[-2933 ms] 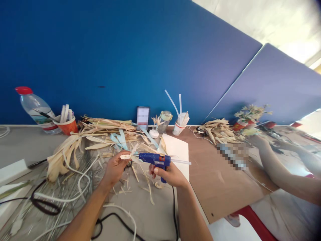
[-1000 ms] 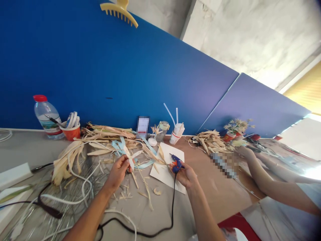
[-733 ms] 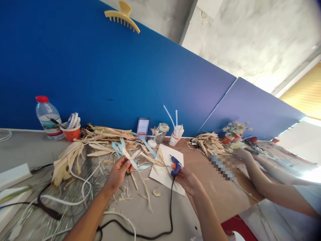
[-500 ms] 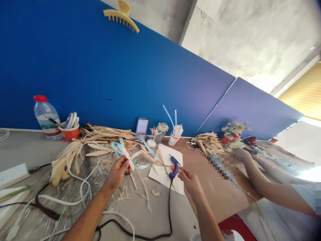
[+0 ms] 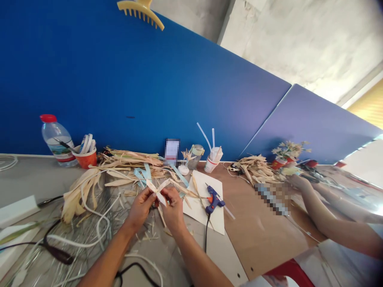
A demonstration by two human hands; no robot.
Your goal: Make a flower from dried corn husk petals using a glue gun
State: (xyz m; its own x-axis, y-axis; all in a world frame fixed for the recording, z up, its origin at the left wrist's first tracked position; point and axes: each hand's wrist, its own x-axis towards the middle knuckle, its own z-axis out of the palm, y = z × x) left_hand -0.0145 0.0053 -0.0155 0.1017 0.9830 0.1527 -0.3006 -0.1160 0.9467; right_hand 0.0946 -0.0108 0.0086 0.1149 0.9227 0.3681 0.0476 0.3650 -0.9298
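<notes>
Between my two hands is a small corn husk flower [image 5: 157, 189], its pale petals spread upward and outward. My left hand [image 5: 143, 205] pinches it from the left side. The fingers of my right hand [image 5: 172, 205] are closed on its right side, near a petal. Just right of my hands a blue glue gun [image 5: 214, 198] lies on a white sheet [image 5: 200, 207], a clear glue stick poking out of its back. Scraps of husk are scattered below and around my hands.
Dried corn husks [image 5: 131, 159] are heaped along the blue partition [image 5: 149, 87]. A water bottle [image 5: 58, 139], an orange cup [image 5: 86, 158] and a white cup [image 5: 211, 164] stand at the back. White cable [image 5: 98, 227] runs across the left side. A co-worker's arm [image 5: 317, 207] rests at right.
My right hand has left the glue gun and moved left to the husk flower, joining my left hand. The glue gun stays on the sheet. The view has shifted slightly.
</notes>
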